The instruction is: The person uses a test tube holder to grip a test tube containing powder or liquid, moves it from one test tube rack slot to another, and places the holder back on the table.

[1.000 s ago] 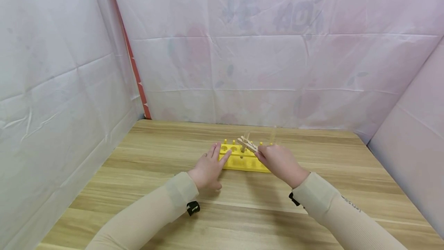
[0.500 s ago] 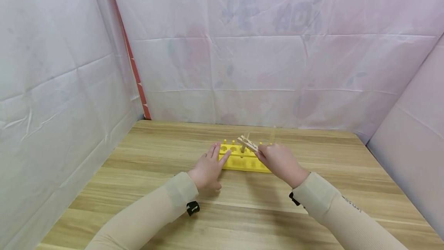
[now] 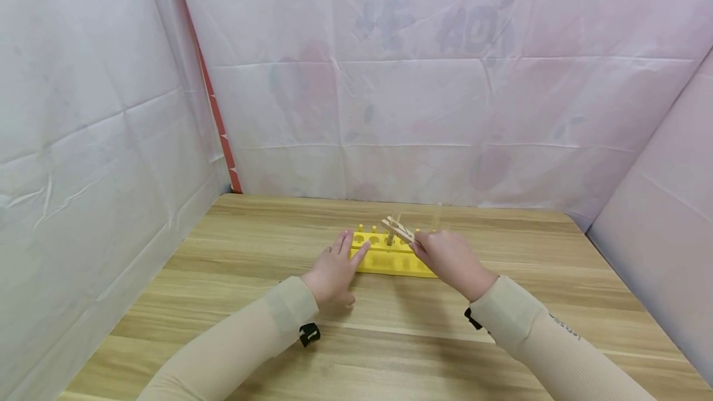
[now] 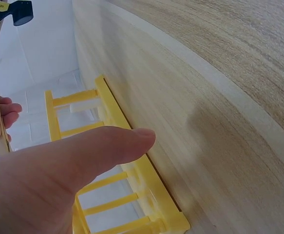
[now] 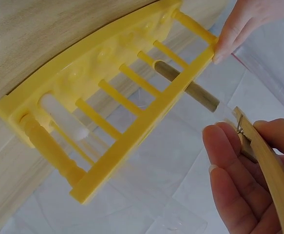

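Note:
My right hand (image 3: pixel 453 262) holds a wooden test tube clamp (image 3: pixel 398 229), its tip at a clear test tube. The grey-brown contents (image 5: pixel 203 96) of that tube show in the right wrist view. They pass through a hole in the upper plate of the yellow test tube rack (image 3: pixel 392 263), and the tube's lower end hangs above the base. My left hand (image 3: pixel 332 268) rests against the rack's left end with fingers extended. In the left wrist view its thumb (image 4: pixel 107 148) points across the rack, touching nothing I can make out.
A second clear test tube with white contents (image 5: pixel 61 117) stands toward the rack's right end. Yellow pegs (image 3: pixel 374 228) rise along the rack's back. The wooden table (image 3: pixel 267 228) ends at pale hanging sheets (image 3: pixel 412 104) on three sides.
Both hands and the clamp hold nearly the same place. In the head view, less of the tube's dark contents shows below the rack's upper plate than before.

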### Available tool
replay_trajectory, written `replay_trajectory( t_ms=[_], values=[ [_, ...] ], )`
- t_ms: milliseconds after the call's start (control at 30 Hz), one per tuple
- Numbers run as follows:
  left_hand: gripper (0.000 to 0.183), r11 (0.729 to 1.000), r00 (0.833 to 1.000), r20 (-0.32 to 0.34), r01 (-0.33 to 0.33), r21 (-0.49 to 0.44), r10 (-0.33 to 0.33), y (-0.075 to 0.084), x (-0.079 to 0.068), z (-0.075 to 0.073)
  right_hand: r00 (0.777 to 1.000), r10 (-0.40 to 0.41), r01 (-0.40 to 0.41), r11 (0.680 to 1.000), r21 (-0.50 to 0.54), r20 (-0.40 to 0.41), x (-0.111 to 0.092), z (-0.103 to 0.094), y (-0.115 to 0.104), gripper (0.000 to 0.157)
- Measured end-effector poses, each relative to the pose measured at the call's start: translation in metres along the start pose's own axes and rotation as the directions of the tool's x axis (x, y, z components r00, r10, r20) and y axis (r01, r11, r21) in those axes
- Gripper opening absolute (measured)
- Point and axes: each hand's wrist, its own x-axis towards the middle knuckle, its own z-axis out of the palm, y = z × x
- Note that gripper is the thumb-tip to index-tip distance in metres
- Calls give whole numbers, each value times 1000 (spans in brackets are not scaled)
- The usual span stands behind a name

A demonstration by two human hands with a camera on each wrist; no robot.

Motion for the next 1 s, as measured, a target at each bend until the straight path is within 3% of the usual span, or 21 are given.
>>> replay_trajectory(
  t_ms=[1000],
  values=[
    [110, 999, 1000, -2, 1, -45, -1, -1, 0, -1, 1000, 7, -7, 1000, -11, -2, 2, -6, 1, 31]
  ],
)
